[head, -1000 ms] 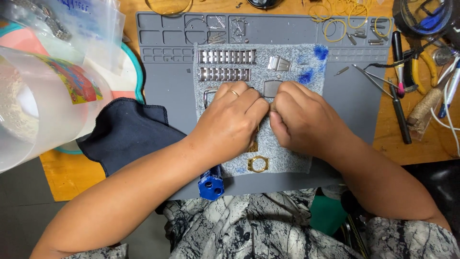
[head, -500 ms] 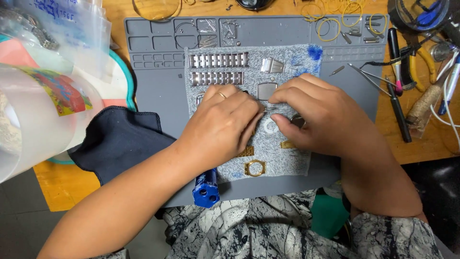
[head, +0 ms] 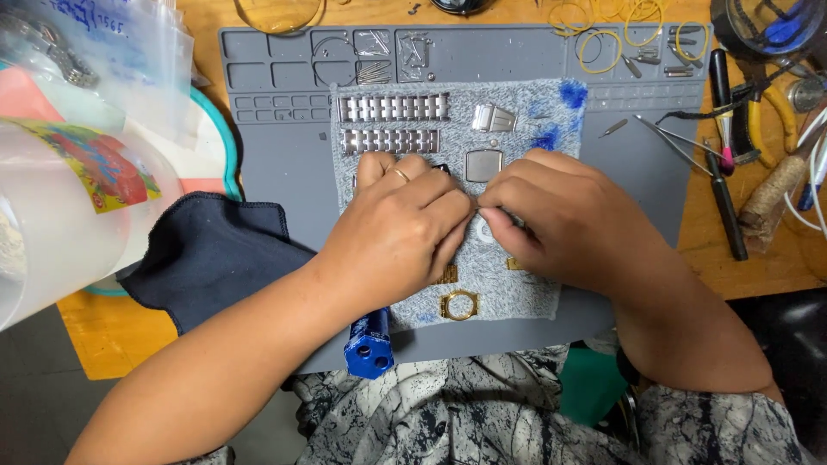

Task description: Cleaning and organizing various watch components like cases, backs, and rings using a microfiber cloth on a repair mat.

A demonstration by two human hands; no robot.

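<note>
Both hands pinched together over a small round silver part on the grey felt pad.

Left hand [head: 401,228] and right hand [head: 560,220] meet fingertip to fingertip, curled tight on the small round silver part [head: 484,231] between them; the grey felt pad [head: 534,284] lies beneath, a gold ring-shaped bezel [head: 458,305] just below the hands, two silver metal bracelet strips [head: 392,123] beyond the left knuckles.

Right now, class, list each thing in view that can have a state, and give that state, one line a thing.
Left hand: fingers pinched on a small part, mostly hidden.
Right hand: fingers pinched on the same part.
Metal bracelet strips: detached, lying flat.
Gold ring: loose on the grey cloth.
Dark cloth: crumpled.
Tweezers: lying untouched.
</note>
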